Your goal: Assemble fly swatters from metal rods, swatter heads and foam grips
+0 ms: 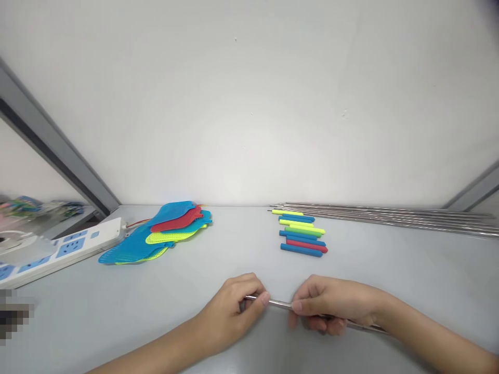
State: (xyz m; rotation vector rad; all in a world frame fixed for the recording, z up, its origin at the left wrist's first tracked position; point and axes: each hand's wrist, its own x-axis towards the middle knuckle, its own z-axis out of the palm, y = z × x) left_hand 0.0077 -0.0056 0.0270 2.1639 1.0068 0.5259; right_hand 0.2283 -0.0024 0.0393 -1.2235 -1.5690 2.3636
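Observation:
A thin shiny metal rod [279, 303] runs slantwise just above the tabletop at the front. My left hand [236, 306] pinches it close to its left tip, between thumb and forefinger. Further right, my right hand [325, 304] grips the same rod with thumb and curled fingers. The rod emerges again under my right wrist, where its far end is hidden by the forearm. Beyond my hands lies a group of coloured plastic handle tubes [301, 251] in blue, red, green and yellow.
Mesh fly swatter heads [132, 246] in blue, red and yellow overlap at the left back. Beside them lies a white power strip [97, 236]. Several long metal rods [409, 215] lie along the wall at right. Grey frame posts [58, 130] flank the grey table [241, 244].

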